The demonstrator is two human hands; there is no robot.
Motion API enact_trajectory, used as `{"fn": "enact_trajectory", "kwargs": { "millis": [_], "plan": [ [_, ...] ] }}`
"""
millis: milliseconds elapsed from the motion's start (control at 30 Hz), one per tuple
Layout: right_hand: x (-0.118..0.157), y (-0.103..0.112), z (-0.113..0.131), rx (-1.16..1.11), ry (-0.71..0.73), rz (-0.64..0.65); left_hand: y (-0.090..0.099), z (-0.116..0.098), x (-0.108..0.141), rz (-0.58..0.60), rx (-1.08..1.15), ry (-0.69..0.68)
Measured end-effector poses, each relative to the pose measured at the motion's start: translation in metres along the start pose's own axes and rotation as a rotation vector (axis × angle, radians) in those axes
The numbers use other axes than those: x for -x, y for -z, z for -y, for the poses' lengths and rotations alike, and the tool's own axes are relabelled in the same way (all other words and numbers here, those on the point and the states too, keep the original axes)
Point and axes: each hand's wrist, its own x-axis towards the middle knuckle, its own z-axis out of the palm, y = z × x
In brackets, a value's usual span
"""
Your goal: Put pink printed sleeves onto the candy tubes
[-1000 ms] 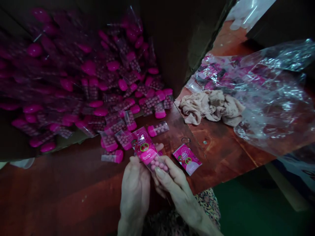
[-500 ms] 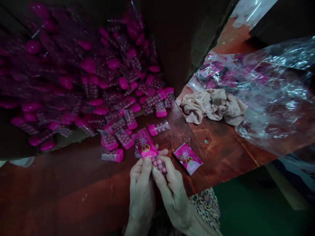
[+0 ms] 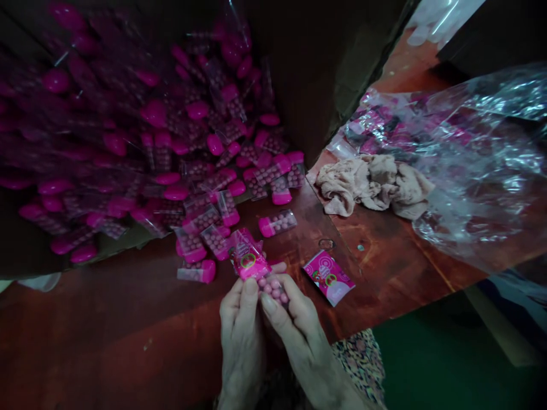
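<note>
Both of my hands meet over the table's front part. My right hand pinches a clear candy container full of small pink balls between thumb and fingers. With its thumb on top, my left hand grips a pink printed sleeve at the container's pink end; whether the sleeve is around that end or against it I cannot tell. A flat pink printed sleeve lies to the right of my hands. Just beyond them rests another pink-capped container.
A dark cardboard box on its side spills many pink-capped candy containers onto the reddish table. To the right lie a crumpled rag and a large clear plastic bag with pink pieces inside. The table edge runs along the lower right.
The printed sleeve has tilted and drawn slightly nearer to my hands. My left hand has shifted a little to the left, and more of the pink balls show.
</note>
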Motion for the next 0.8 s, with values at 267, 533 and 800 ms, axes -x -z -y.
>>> {"fn": "enact_trajectory", "kwargs": {
  "millis": [267,533,800],
  "plan": [
    [-0.006,0.001,0.010,-0.014,0.010,0.097,0.001,-0.015,-0.009,0.062,0.104,-0.036],
    [0.002,-0.007,0.002,-0.003,0.010,-0.016,-0.002,-0.004,0.006,-0.126,-0.047,0.026],
    [-0.007,-0.004,0.005,0.016,0.038,0.094,0.004,-0.009,-0.004,0.078,0.130,0.008]
  ]
}}
